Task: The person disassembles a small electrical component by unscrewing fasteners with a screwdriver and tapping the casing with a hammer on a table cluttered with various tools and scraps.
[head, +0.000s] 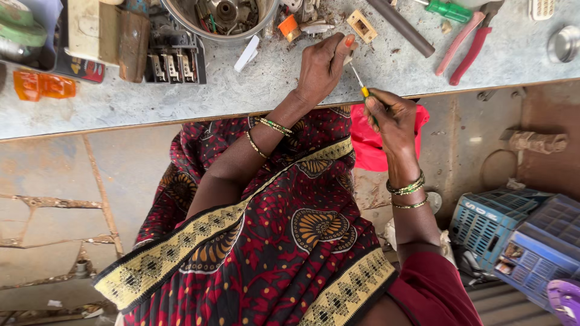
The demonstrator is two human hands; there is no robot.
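The grey, scuffed table (181, 99) runs across the top of the view; its near edge slants from lower left to upper right and passes just under both hands. Bare tabletop lies open left of the left hand, between it and the two orange translucent plastic pieces (43, 86). Below the edge, the lap in a dark red patterned fabric with a yellow woven border (272, 241) fills the middle, with cracked concrete floor (54, 199) to the left.

The left hand (322, 67) rests on the table near its edge, fingers curled down and pinched closed on a small pale part (mostly hidden under the fingers; its kind cannot be told). The right hand (389, 118) sits just off the table edge, closed around the small screwdriver with a yellow and green handle (364, 90). Its thin metal shaft points up and left, and the tip meets the left hand's fingertips.

Beyond the hands stand a round metal bowl of parts (220, 18), a small tan square frame (361, 25) and red-handled pliers (468, 45). A pink plastic bag (371, 145) hangs under the right hand. Two blue plastic crates (519, 232) sit at lower right.
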